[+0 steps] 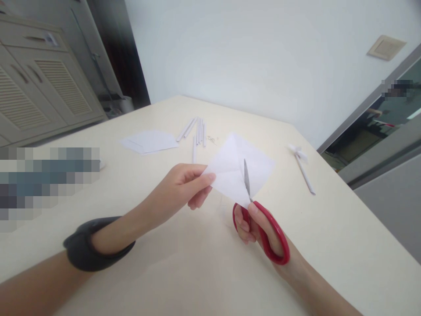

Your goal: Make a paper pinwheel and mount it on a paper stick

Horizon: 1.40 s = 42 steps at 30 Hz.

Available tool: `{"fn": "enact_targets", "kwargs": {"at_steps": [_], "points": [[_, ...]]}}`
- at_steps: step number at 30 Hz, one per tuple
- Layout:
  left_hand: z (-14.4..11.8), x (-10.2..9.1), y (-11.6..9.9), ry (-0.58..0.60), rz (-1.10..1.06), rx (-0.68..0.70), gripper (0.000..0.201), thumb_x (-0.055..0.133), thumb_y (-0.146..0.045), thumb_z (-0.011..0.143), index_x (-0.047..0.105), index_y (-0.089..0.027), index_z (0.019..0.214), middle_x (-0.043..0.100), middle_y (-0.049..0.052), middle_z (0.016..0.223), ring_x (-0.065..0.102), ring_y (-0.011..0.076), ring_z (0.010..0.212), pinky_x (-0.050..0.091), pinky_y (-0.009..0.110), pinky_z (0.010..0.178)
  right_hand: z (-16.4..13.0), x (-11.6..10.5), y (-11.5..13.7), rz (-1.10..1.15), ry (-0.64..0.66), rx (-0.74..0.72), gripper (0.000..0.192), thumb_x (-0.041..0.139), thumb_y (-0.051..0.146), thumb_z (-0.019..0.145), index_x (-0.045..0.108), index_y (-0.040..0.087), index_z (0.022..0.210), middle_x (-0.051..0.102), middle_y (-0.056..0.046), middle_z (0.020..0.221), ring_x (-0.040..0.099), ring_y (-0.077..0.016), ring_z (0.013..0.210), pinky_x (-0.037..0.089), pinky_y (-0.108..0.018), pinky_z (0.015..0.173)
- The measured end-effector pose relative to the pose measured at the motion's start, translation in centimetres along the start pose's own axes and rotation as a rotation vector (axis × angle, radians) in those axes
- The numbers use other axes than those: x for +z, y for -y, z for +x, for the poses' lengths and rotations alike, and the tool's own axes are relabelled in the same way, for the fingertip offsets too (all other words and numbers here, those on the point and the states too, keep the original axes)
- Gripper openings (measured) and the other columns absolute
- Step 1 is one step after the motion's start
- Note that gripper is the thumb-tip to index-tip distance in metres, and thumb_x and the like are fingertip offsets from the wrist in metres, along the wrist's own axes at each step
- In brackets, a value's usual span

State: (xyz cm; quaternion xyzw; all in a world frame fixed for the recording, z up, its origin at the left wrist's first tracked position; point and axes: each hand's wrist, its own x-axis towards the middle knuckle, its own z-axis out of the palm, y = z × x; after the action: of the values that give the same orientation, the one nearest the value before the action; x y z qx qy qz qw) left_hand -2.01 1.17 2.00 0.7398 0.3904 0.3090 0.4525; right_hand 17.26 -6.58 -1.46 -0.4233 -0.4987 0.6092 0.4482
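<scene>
Across most of the view spreads a pale cream table [329,245], its far edge meeting a white wall, with louvred cabinets [39,87] beyond its left side. Above the table's middle, a white square sheet of paper [230,169], creased along its diagonals, is held up off the surface, one corner pointing toward the person. On the left, the left hand [184,188] pinches the sheet's left corner, thumb on top pressed against the fingers below; a dark band [87,245] wraps that forearm. On the near right, the right hand [256,230] has thumb and fingers through the red loops of a pair of scissors [263,228], closed around them. The blades point away, slightly parted, and enter the paper at its near corner, running up a crease. Farther off lie a flat white paper piece [149,141], a cluster of rolled paper sticks [196,130], and at the far right a paper stick with a bow-like top [302,169].
</scene>
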Motion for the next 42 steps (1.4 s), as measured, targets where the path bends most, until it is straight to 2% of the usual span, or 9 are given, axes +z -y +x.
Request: {"fn": "enact_targets", "kwargs": {"at_steps": [5,13,21,29,36,42], "points": [[0.1,0.0,0.0,0.018,-0.004,-0.013,0.043,0.043,-0.031,0.090,0.042,-0.017,0.049,0.046,-0.005,0.043,0.042,0.0072,0.047,0.033,0.021,0.053,-0.1,0.0,-0.2,0.039,0.016,-0.019,0.035,0.037,0.037,0.094,0.039,0.018,0.064,0.034,0.004,0.059,0.029,-0.0092,0.053,0.027,-0.026,0.055],[-0.1,-0.1,-0.4,0.038,0.008,-0.053,0.040,0.043,-0.030,0.089,0.044,-0.017,0.052,0.046,-0.005,0.045,0.042,0.0082,0.047,0.033,0.022,0.053,-0.1,-0.3,-0.6,-0.015,-0.012,0.018,0.033,0.037,0.034,0.095,0.049,0.017,0.070,0.038,0.003,0.058,0.033,-0.0097,0.054,0.029,-0.025,0.055],[0.0,-0.1,0.1,-0.022,0.113,0.046,0.042,0.042,-0.030,0.090,0.044,-0.016,0.051,0.048,-0.005,0.046,0.043,0.0070,0.047,0.034,0.019,0.051,0.1,0.1,0.2,-0.013,-0.006,0.008,0.027,0.043,0.032,0.092,0.052,0.017,0.073,0.035,0.005,0.054,0.029,-0.0083,0.049,0.027,-0.024,0.050],[0.0,0.0,0.2,-0.033,0.137,0.057,0.042,0.043,-0.030,0.090,0.045,-0.016,0.050,0.048,-0.005,0.046,0.043,0.0064,0.046,0.034,0.018,0.050,0.2,0.1,0.2,-0.045,-0.013,0.028,0.029,0.044,0.036,0.091,0.051,0.016,0.071,0.035,0.006,0.052,0.030,-0.0075,0.046,0.026,-0.024,0.048],[0.0,0.0,0.2,-0.036,0.131,0.065,0.042,0.043,-0.030,0.090,0.045,-0.016,0.051,0.048,-0.005,0.046,0.043,0.0064,0.047,0.034,0.018,0.050,0.2,0.3,0.6,-0.078,-0.039,0.055,0.040,0.041,0.050,0.089,0.047,0.016,0.069,0.031,0.007,0.051,0.030,-0.0066,0.045,0.025,-0.024,0.048],[0.0,-0.1,-0.1,-0.025,0.123,0.050,0.041,0.043,-0.029,0.090,0.045,-0.017,0.051,0.048,-0.005,0.046,0.043,0.0072,0.047,0.033,0.019,0.049,0.2,0.4,0.8,-0.105,-0.040,0.092,0.037,0.044,0.048,0.089,0.045,0.017,0.068,0.031,0.007,0.051,0.031,-0.0067,0.045,0.025,-0.023,0.047]]}}
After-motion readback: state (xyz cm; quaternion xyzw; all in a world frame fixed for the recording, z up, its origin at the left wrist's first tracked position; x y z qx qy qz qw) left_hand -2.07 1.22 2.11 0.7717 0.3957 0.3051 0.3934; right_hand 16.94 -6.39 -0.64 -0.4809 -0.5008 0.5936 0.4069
